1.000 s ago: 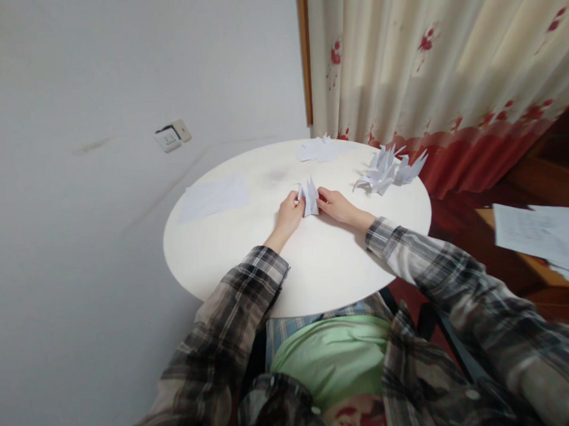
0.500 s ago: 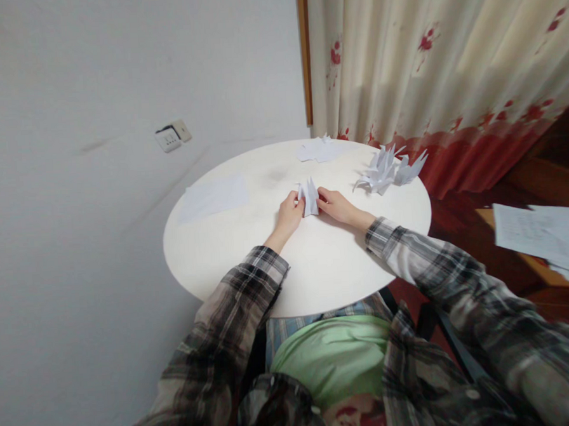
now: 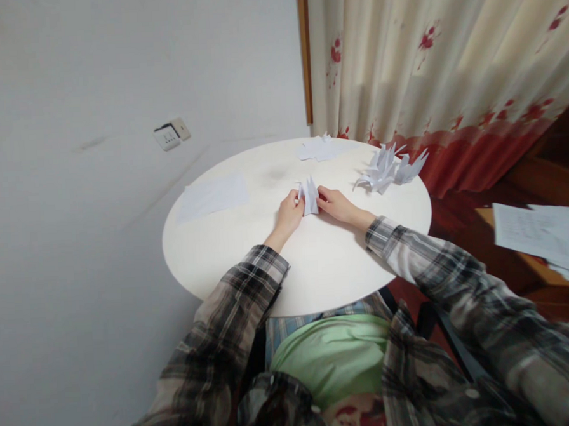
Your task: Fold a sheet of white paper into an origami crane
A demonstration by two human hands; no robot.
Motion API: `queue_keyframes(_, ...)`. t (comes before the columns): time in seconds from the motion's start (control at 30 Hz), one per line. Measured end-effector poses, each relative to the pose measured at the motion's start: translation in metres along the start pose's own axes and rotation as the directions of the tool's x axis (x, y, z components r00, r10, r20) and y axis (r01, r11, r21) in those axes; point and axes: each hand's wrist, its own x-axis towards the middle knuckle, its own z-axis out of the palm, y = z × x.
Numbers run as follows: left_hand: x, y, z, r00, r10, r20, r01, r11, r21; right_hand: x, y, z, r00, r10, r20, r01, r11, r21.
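Between my two hands, over the middle of the round white table (image 3: 311, 269), is a small folded white paper (image 3: 310, 197) with pointed tips standing up. My left hand (image 3: 290, 211) pinches its left side, with thumb and fingers closed. The right edge is gripped by my right hand (image 3: 334, 204), its fingers closed as well. Part of the paper's lower sides is hidden behind my fingertips. To the right of my right hand lies a cluster of folded paper pieces (image 3: 380, 170) with pointed ends, like paper cranes.
Flat white sheets (image 3: 212, 196) lie on the table's left, and smaller pieces of paper (image 3: 319, 149) at its far edge. A wall with a socket (image 3: 167, 138) borders the left. Behind hangs a curtain (image 3: 400, 61). Written papers (image 3: 543, 234) rest on a wooden surface at right.
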Motion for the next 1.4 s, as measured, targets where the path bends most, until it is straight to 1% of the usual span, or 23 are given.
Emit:
queue_keyframes(0.17,-0.0004,0.0010,-0.0004,1.000,0.023,-0.001,-0.023,0.999,0.026,0.0001,0.0009,0.0006,1.000,-0.003,-0.010,0.004,1.000,0.016)
queue_keyframes(0.4,0.0008,-0.0008,0.0000,1.000,0.020,0.001,-0.020,0.998,0.062,0.0006,0.0013,0.0012,1.000,0.000,-0.008,0.000,1.000,0.001)
queue_keyframes(1.1,-0.0005,0.0021,-0.0012,1.000,0.028,0.014,-0.029,0.997,0.072,0.0004,0.0014,0.0005,1.000,-0.010,-0.008,0.010,1.000,0.006)
queue_keyframes(1.4,-0.0011,0.0026,-0.0012,0.998,0.054,0.012,-0.054,0.995,0.079,0.0003,0.0011,-0.0001,1.000,-0.023,-0.002,0.023,1.000,-0.009)
